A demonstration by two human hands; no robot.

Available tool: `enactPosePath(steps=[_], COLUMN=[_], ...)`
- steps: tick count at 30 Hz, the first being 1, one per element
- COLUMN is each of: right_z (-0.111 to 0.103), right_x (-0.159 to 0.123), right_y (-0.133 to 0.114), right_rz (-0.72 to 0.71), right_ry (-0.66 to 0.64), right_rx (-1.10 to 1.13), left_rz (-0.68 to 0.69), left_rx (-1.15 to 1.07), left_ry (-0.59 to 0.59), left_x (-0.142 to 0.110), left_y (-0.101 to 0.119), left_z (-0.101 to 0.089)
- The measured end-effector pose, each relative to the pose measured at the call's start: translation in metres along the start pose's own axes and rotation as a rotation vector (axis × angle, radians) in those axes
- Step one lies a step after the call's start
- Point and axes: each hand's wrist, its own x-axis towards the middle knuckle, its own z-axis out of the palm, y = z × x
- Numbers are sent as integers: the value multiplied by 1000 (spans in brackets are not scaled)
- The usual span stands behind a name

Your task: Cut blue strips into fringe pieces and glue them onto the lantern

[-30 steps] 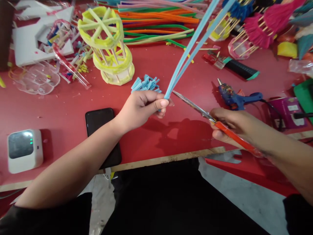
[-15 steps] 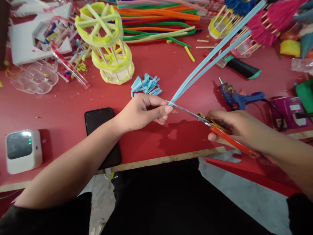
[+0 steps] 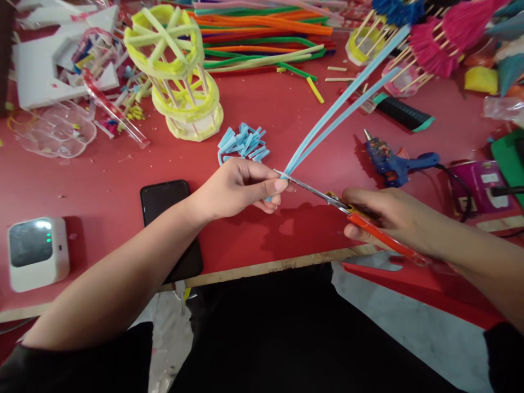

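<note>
My left hand [image 3: 241,188] pinches the near ends of two long light-blue strips [image 3: 339,103] that slant up and to the right over the red table [image 3: 102,185]. My right hand [image 3: 388,218] grips orange-handled scissors [image 3: 352,210], whose blades meet the strips right at my left fingertips. A pile of short light-blue cut pieces [image 3: 243,142] lies on the table just beyond my left hand.
A yellow cage-like model [image 3: 176,71] stands behind the pile. Coloured long strips [image 3: 262,38] lie at the back. A blue glue gun [image 3: 395,161] rests to the right, a black phone [image 3: 167,218] and a white device [image 3: 35,251] to the left near the table's front edge.
The blue strips have tilted down to the right. The scissors moved left until their blades closed in on the strips at my left fingertips.
</note>
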Motion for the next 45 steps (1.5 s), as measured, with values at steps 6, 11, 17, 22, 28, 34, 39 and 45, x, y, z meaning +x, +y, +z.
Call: enactPosePath(steps=[6, 11, 17, 22, 28, 34, 39, 45], right_z=[2, 3, 4, 5, 11, 17, 20, 11], right_x=[1, 2, 0, 0, 8, 11, 13, 13], right_y=[4, 4, -5, -5, -1, -1, -2, 0], right_rz=[-10, 58, 52, 12, 36, 119, 112, 106], right_ry=[-19, -27, -15, -9, -23, -138, -201, -114], right_rx=[56, 95, 63, 47, 70, 173, 182, 46], left_rz=[-37, -54, -90, -119, -157, -301, -367, -313], left_rx=[7, 9, -45, -39, -150, -211, -226, -183], left_ry=[5, -1, 21, 59, 78, 146, 177, 120], left_x=[1, 0, 2, 3, 4, 5, 7, 5], left_y=[-1, -2, -4, -4, -2, 1, 2, 0], left_z=[-1, -3, -3, -3, -2, -2, -2, -4])
